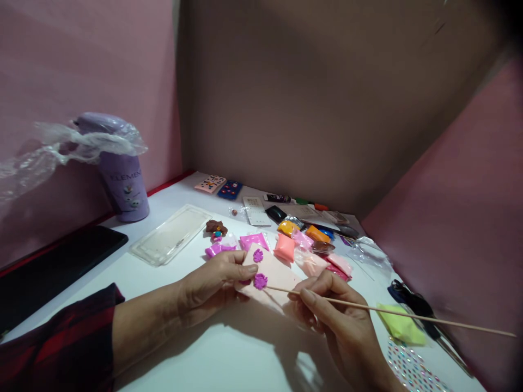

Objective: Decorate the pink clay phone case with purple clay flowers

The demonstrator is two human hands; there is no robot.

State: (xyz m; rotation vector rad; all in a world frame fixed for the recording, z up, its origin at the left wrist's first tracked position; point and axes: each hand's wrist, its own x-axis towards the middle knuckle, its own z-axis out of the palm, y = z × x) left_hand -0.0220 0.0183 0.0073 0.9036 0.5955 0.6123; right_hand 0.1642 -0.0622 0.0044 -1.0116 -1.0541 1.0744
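My left hand [220, 275] grips the left end of a pale pink flat panel [280, 270], thumb on top and fingers beneath. Two purple clay flowers with ragged edges sit on it: an upper flower [258, 255] and a lower flower [260, 281] close to my thumb. A further bit of purple shows partly under the thumb. Between thumb and fingers, my right hand [337, 310] pinches a long thin wooden skewer [408, 314]. Its tip is at the right edge of the lower flower. My right hand's lower fingers are close to the panel's right end; contact there is unclear.
Several colored clay packets, including a coral packet [285, 247], lie behind the panel. A clear plastic case [174, 235], purple tumbler [125, 182] and black phone [100, 241] are leftward. Rightward lie a yellow-green packet [402, 325], scissors [433, 326] and a gem sheet [412, 367].
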